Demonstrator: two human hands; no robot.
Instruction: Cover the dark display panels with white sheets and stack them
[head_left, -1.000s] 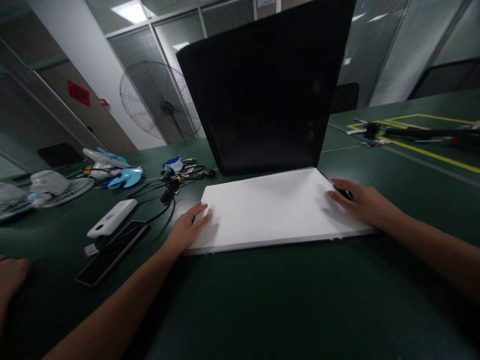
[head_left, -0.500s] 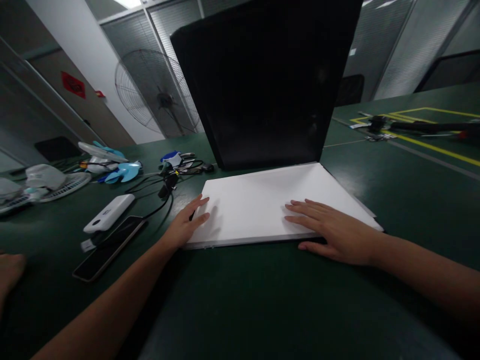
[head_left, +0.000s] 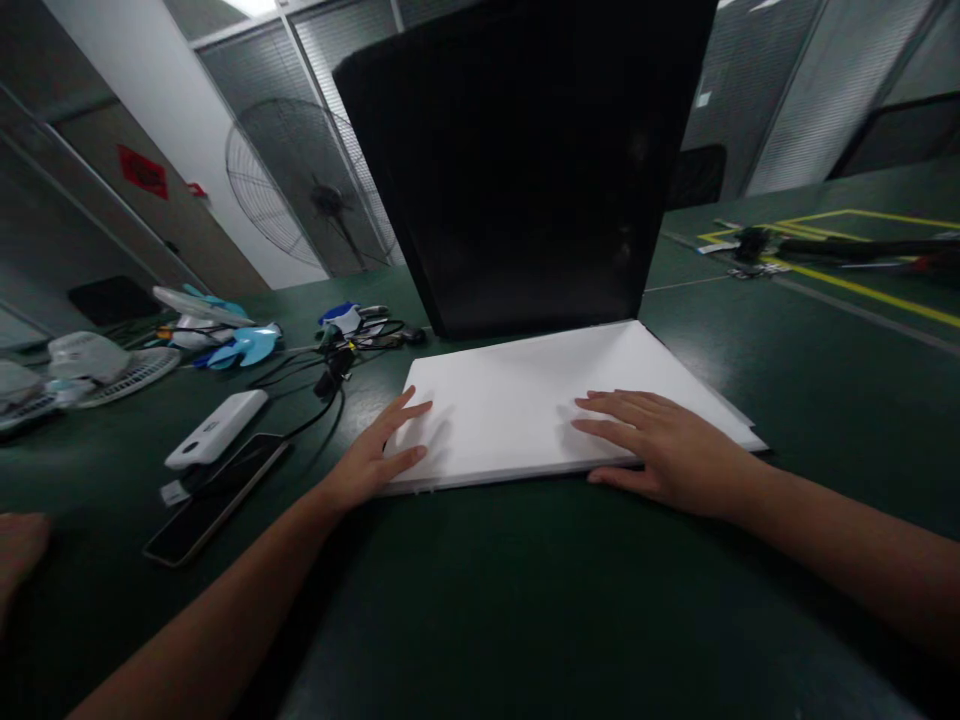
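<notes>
A stack of white paper sheets (head_left: 510,400) lies on the table, and a large black panel like a raised cover (head_left: 517,180) stands up from its far edge. Fingers spread, my left hand (head_left: 375,448) is at the stack's left edge, its fingertips over the top sheet. My right hand (head_left: 660,445) rests open across the front right part, with the thumb by the front edge. Neither hand is closed around anything. At the right side, the edges of the sheets do not line up exactly. Whether the panel is joined to the stack cannot be made out.
Left of the stack lie a dark phone (head_left: 217,500), a white device (head_left: 217,430) and tangled cables (head_left: 334,370). Fan parts (head_left: 244,345) sit farther left. Another person's hand (head_left: 22,545) is at the left edge. Yellow tape (head_left: 870,288) marks the table at right.
My left hand has shifted slightly right, farther over the paper. My right hand has moved a little up and left. The sheet edges at the right corner have shifted slightly.
</notes>
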